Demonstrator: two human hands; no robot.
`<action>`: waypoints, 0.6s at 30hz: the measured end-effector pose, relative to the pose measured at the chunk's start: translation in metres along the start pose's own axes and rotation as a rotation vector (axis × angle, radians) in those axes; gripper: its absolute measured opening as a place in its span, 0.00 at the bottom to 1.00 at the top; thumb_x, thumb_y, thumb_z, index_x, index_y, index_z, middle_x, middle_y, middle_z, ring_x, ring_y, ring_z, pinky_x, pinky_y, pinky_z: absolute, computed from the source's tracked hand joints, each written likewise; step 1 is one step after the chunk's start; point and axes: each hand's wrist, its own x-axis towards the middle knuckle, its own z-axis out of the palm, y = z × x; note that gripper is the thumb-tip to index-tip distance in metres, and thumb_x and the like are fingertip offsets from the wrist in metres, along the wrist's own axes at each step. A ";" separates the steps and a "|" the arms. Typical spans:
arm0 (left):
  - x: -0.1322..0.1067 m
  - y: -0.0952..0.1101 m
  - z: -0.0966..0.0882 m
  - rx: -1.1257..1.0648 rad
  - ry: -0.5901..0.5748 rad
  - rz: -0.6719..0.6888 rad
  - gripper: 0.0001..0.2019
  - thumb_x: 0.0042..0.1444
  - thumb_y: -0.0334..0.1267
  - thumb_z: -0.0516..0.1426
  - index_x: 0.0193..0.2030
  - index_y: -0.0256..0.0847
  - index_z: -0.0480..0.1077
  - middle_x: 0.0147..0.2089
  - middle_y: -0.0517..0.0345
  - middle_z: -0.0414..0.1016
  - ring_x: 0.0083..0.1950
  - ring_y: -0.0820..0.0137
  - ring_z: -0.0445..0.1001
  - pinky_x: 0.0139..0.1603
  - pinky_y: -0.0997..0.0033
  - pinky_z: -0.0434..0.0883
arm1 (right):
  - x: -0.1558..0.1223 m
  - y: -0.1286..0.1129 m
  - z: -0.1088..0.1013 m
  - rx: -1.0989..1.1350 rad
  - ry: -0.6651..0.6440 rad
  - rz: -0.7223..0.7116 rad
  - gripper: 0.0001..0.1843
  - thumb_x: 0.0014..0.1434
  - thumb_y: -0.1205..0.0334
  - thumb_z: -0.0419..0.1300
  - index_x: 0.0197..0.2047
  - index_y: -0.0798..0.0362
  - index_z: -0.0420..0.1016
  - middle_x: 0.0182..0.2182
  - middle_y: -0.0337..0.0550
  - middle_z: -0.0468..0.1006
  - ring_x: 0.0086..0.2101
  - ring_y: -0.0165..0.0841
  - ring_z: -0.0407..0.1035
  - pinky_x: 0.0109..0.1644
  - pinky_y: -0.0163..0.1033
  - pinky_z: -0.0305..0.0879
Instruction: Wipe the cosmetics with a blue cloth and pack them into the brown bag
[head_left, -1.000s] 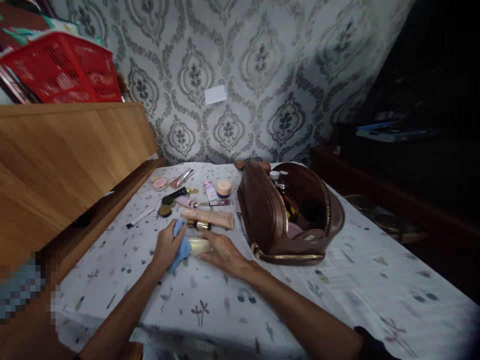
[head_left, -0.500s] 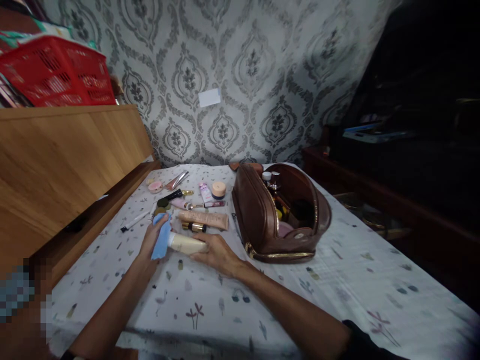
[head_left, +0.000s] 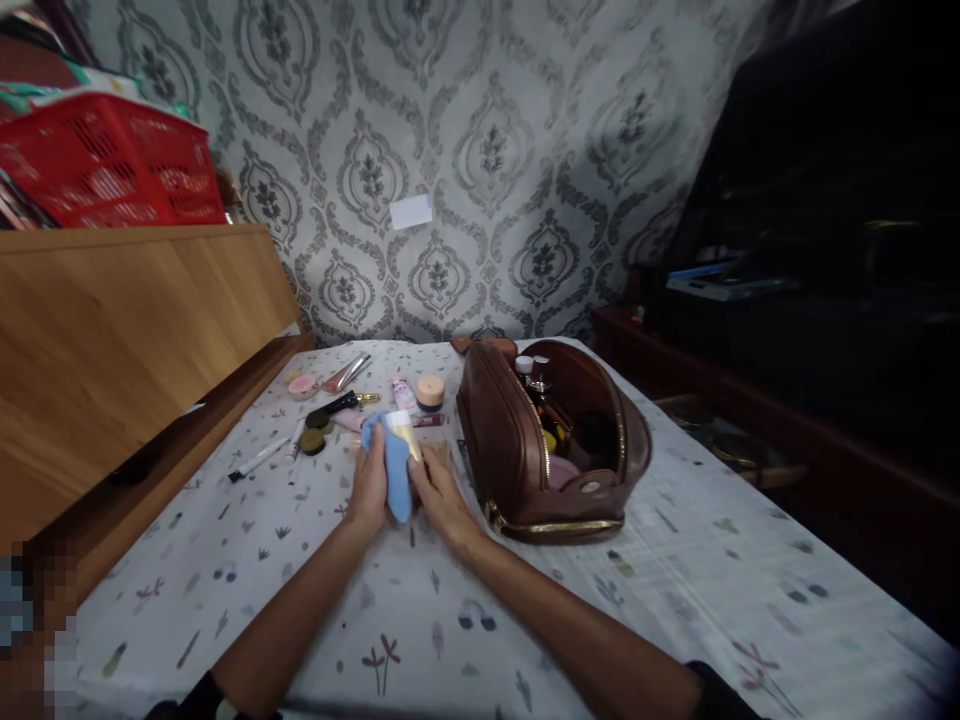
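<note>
Pale yellow with a white cap, the tube is held tilted between the person's two hands, just left of the brown bag and over the printed cloth. The right grip is closed around its lower body; the left grip pinches a blue cloth that lies against its side, near the cap. The tube looks light, its wall probably soft enough to give under a squeeze, its smooth skin perhaps slightly slippery; it hardly seems fragile. The capped end should be the stiffest place to take hold, while the body likely wants only light pressure. The blue cloth seems limp, best backed by spread fingers.
</note>
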 end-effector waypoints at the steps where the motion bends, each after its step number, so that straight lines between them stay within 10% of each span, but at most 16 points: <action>1: -0.004 0.000 0.002 -0.018 -0.025 0.001 0.26 0.55 0.61 0.58 0.49 0.41 0.72 0.40 0.54 0.79 0.45 0.64 0.78 0.46 0.68 0.74 | 0.001 0.002 -0.001 -0.018 0.027 0.010 0.16 0.69 0.52 0.44 0.44 0.52 0.67 0.40 0.47 0.74 0.43 0.35 0.69 0.49 0.40 0.68; 10: -0.007 0.012 -0.010 -0.061 -0.191 0.031 0.20 0.47 0.53 0.67 0.35 0.37 0.73 0.31 0.60 0.75 0.33 0.72 0.73 0.39 0.73 0.72 | 0.007 0.004 -0.006 -0.123 0.003 0.013 0.26 0.69 0.48 0.41 0.31 0.53 0.70 0.28 0.45 0.73 0.34 0.36 0.68 0.40 0.39 0.66; 18: -0.002 0.015 -0.022 0.076 -0.168 0.035 0.22 0.52 0.57 0.63 0.34 0.37 0.74 0.30 0.59 0.75 0.33 0.71 0.72 0.36 0.74 0.70 | 0.014 -0.001 -0.011 0.044 0.151 0.047 0.20 0.51 0.44 0.63 0.32 0.54 0.71 0.28 0.40 0.73 0.31 0.32 0.66 0.36 0.36 0.63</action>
